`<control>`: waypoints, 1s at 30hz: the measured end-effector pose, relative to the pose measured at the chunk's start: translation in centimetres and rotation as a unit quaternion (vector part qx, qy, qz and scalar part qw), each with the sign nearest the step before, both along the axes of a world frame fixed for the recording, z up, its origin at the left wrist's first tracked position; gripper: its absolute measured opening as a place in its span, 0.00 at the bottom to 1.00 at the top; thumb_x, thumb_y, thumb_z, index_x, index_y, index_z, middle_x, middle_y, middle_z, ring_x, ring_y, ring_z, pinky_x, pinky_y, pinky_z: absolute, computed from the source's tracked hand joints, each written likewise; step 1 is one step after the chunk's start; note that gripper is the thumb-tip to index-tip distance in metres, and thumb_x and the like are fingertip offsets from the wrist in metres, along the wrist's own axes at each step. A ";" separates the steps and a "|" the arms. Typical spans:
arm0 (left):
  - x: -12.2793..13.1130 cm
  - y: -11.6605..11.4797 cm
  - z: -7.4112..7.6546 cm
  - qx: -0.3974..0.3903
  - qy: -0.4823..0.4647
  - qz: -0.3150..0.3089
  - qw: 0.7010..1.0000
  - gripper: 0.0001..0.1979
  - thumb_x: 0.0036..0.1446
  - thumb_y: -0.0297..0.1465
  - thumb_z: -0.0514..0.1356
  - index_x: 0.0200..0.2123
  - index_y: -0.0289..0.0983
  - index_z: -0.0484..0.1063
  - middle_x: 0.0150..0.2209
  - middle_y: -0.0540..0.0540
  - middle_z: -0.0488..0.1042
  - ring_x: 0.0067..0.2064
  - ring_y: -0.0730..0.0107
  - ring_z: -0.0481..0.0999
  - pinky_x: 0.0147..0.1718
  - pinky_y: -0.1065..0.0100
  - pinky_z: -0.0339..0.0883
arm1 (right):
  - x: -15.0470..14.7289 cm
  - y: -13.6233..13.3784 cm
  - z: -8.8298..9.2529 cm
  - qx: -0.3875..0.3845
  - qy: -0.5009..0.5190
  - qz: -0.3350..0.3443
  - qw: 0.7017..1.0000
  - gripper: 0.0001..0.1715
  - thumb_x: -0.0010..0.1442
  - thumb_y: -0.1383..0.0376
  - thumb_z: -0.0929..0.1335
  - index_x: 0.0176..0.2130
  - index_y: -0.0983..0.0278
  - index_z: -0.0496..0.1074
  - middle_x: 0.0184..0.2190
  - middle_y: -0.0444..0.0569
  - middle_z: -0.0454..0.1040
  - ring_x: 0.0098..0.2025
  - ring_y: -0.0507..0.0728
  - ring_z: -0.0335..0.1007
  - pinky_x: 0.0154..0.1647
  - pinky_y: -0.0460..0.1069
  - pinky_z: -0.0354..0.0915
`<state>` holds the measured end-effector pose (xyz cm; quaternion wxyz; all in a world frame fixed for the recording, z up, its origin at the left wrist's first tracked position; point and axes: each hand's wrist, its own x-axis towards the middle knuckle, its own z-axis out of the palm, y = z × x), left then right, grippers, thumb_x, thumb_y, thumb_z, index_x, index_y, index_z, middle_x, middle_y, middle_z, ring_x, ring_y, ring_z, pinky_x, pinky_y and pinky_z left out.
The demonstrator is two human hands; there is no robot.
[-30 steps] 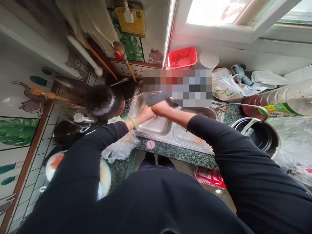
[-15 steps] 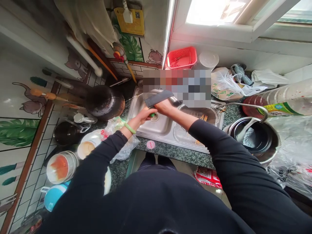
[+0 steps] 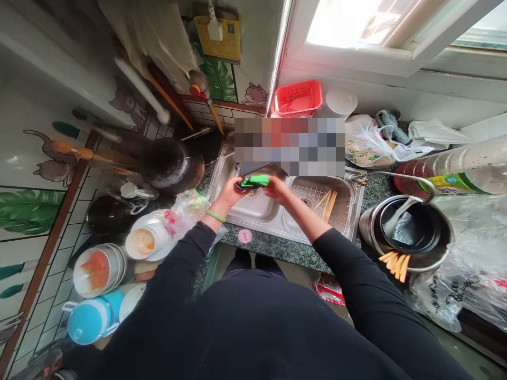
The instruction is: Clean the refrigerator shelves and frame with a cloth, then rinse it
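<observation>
A dark, broad-bladed knife that looks like a cleaver (image 3: 257,168) is held over the left sink basin (image 3: 255,212). My left hand (image 3: 232,193), with a pale green bangle (image 3: 216,216) at the wrist, is closed at the knife's near left end. My right hand (image 3: 277,189) is closed at the right end of a bright green piece (image 3: 256,181) just below the blade. Whether this piece is a handle or something separate, I cannot tell. Part of the blade is hidden by the blurred patch behind it.
The right basin (image 3: 348,203) holds a wire rack and light wooden sticks (image 3: 328,206). A faucet (image 3: 412,178) arches to the right, above nested pots (image 3: 446,240). On the left are a wok (image 3: 170,166), stacked bowls (image 3: 114,269) and a plastic bag (image 3: 190,206).
My right hand has moved from behind the blade down and right to the green piece, which now shows much more. The blade sits slightly lower. My view has shifted a little.
</observation>
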<state>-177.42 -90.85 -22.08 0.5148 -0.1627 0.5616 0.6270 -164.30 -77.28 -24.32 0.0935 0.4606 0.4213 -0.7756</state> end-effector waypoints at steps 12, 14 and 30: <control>1.7 0.7 0.7 0.057 -0.061 0.037 0.996 0.09 0.65 0.28 0.54 0.41 0.36 0.75 0.41 0.40 0.82 0.51 0.58 0.81 0.56 0.53 0.73 | 1.3 3.3 -0.9 -0.194 0.107 -0.452 0.864 0.13 0.58 0.69 0.61 0.43 0.63 0.67 0.42 0.52 0.78 0.46 0.51 0.79 0.46 0.46 0.77; 2.1 0.7 0.6 0.055 -0.067 0.030 0.996 0.09 0.63 0.27 0.55 0.41 0.35 0.75 0.42 0.37 0.82 0.54 0.55 0.80 0.57 0.52 0.72 | 1.2 3.6 -0.9 -0.225 0.145 -0.483 0.834 0.14 0.60 0.69 0.60 0.45 0.64 0.67 0.42 0.54 0.78 0.46 0.53 0.79 0.44 0.47 0.79; 1.8 2.3 2.2 0.107 -0.073 -0.001 0.992 0.14 0.62 0.32 0.52 0.42 0.35 0.76 0.46 0.37 0.82 0.56 0.51 0.79 0.54 0.49 0.74 | -0.7 4.1 -2.7 -0.168 0.070 -0.496 0.849 0.16 0.64 0.80 0.56 0.39 0.63 0.64 0.33 0.45 0.71 0.27 0.46 0.69 0.28 0.38 0.75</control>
